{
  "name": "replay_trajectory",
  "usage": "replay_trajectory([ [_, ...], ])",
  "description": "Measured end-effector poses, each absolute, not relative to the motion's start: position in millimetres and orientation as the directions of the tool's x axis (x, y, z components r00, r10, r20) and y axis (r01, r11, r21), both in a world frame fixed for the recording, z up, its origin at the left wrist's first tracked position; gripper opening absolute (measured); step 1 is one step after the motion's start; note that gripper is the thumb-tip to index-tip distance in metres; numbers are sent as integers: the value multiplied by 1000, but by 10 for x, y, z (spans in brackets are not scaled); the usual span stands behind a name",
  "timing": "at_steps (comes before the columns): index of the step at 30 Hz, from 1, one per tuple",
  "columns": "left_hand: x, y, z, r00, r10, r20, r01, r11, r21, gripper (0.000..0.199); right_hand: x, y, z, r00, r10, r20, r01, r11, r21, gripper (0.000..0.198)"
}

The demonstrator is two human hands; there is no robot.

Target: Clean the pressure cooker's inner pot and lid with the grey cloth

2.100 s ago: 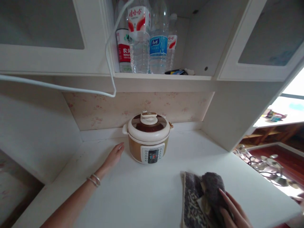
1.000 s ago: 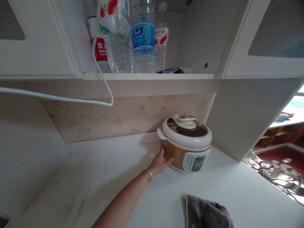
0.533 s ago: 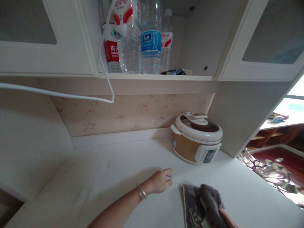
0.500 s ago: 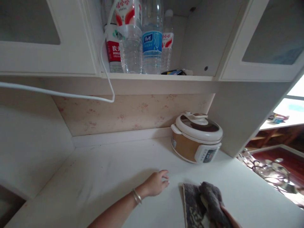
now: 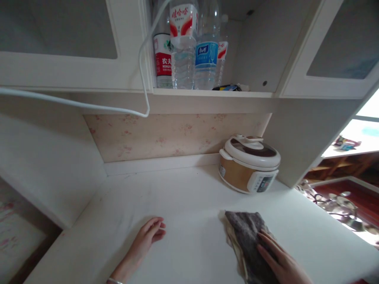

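Observation:
A folded grey-brown cloth (image 5: 248, 232) with a pale underside lies on the white counter at the lower right. On top of it rests my right hand (image 5: 280, 256), its fingers stretched out flat across the cloth. My left hand (image 5: 148, 236) is over the counter at lower left, empty, with loosely bent fingers a little apart. A bracelet (image 5: 114, 281) shows at the left wrist, at the bottom edge of the picture. Behind the cloth stands a white and tan electric cooker (image 5: 250, 163), its lid on.
The open cabinet above holds several plastic water bottles (image 5: 183, 59) and small dark items (image 5: 229, 87) on its shelf. A white cable (image 5: 103, 107) hangs in front of it. The side panel (image 5: 314, 134) bounds the counter (image 5: 177, 197) on the right.
The cloth, bunched over before, now lies folded flat, with my right hand spread on it. My left hand has moved left, away from the cloth. The view has shifted slightly.

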State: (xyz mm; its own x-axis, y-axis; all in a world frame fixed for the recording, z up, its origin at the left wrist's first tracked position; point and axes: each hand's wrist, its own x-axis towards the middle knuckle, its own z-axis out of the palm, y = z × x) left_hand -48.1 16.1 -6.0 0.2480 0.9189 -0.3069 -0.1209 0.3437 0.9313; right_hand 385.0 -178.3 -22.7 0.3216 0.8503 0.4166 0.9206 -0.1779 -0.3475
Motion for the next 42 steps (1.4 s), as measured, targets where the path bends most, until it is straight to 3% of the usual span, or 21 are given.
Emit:
replay_trajectory([
  [2, -436, 159, -44, 248, 922, -297, -106, 331, 938, 52, 3684, -1793, -382, 268, 898, 350, 959, -211, -192, 50],
  [5, -383, 151, -23, 263, 928, -263, -69, 290, 955, 50, 3669, -1835, -534, 150, 943, 297, 989, -145, -39, 48],
  [7, -382, 142, -32, 279, 931, -236, -57, 262, 964, 49, 3847, -1846, -573, 95, 958, 271, 994, -105, 21, 46],
  [11, -414, 131, -90, 300, 934, -196, -44, 219, 975, 47, 4388, -1774, -553, 184, 958, 222, 980, -195, 32, 50],
  [16, -426, 145, -142, 327, 928, -178, -34, 200, 979, 46, 4711, -1587, -400, 326, 928, 178, 943, -306, -134, 61],
  [19, -426, 149, -146, 325, 928, -180, -31, 201, 979, 46, 4531, -1464, -198, 365, 897, 250, 927, -323, -193, 57],
  [23, -412, 143, -125, 329, 928, -174, -3, 185, 983, 44, 3770, -1274, 92, 318, 844, 432, 904, -133, -406, 51],
  [27, -394, 137, -103, 324, 931, -168, 27, 168, 985, 45, 2653, -984, 163, 302, 927, 222, 628, -18, -778, 47],
  [31, -412, 130, -101, 337, 928, -162, 41, 157, 987, 48, 1715, -585, 14, 221, 973, 69, 389, -23, -921, 52],
  [34, -435, 126, -103, 347, 925, -155, 49, 147, 988, 44, 1279, -366, -108, 209, 974, 87, 435, -13, -900, 51],
  [36, -444, 128, -110, 352, 925, -141, 64, 127, 990, 40, 1110, -330, -157, 142, 981, 133, 554, 32, -832, 49],
  [40, -437, 139, -145, 353, 929, -108, 130, 65, 989, 34, 987, -449, -172, -147, 965, 216, 817, 242, -523, 45],
  [42, -426, 141, -159, 360, 928, -99, 147, 49, 988, 32, 990, -506, -159, -190, 953, 235, 853, 279, -440, 42],
])
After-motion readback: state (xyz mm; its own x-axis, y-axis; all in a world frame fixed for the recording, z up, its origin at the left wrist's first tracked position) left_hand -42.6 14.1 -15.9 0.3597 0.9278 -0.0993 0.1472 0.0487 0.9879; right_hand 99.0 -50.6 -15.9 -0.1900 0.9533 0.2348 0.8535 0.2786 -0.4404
